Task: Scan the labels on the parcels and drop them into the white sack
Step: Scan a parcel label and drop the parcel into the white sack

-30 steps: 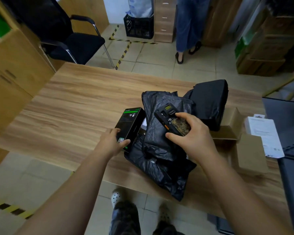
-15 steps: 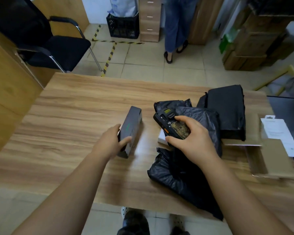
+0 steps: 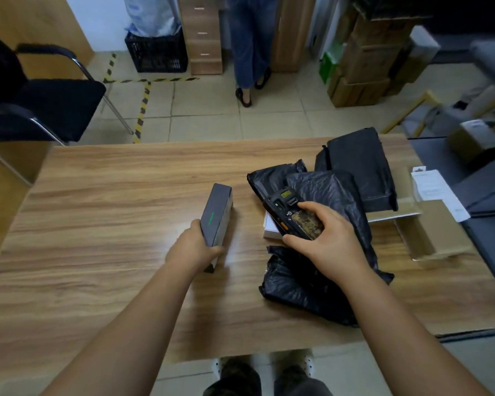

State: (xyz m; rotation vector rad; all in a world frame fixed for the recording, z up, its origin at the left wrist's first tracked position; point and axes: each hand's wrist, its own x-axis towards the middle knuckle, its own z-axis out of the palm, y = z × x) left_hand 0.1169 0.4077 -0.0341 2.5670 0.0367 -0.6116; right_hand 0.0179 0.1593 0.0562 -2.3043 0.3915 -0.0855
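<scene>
Two hands: L box, R scanner

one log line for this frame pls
left hand: holds dark box | right hand: holds scanner | black bags on table

Two hands are in view, the left hand and the right hand. One dark box with green lettering. One handheld scanner. Three black plastic parcels: one crumpled black bag under the scanner, one flat black parcel behind it, one black bag at the near edge. One white box, partly hidden. Two open cardboard boxes at the right, counted roughly. One sheet of white paper. One wooden counter. One black chair. One black crate. One second person, seen as legs only
</scene>
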